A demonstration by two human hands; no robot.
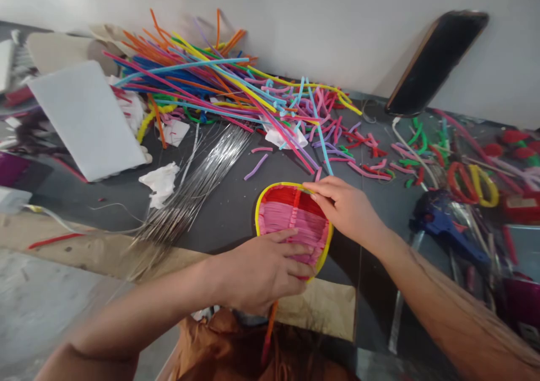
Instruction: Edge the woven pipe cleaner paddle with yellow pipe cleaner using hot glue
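A rounded piece (276, 215) made of pink and red pipe cleaners with a yellow pipe-cleaner rim is tilted towards me near the table's front edge. A red strip runs down its middle. My left hand (257, 268) holds it from the lower left, the fingers lying across the pink rows; its thumb is hidden. At the top right, my right hand (343, 204) pinches the yellow rim between thumb and fingers. An orange pipe cleaner (272, 322) hangs below my left hand.
Long coloured pipe cleaners (189, 83) are heaped along the wall, with short cut pieces (324, 111) beside them. Thin metal wires (202, 173) lie left of centre. A white box (86, 119) stands further left. On the right are a leaning phone (436, 63) and a blue glue gun (449, 223).
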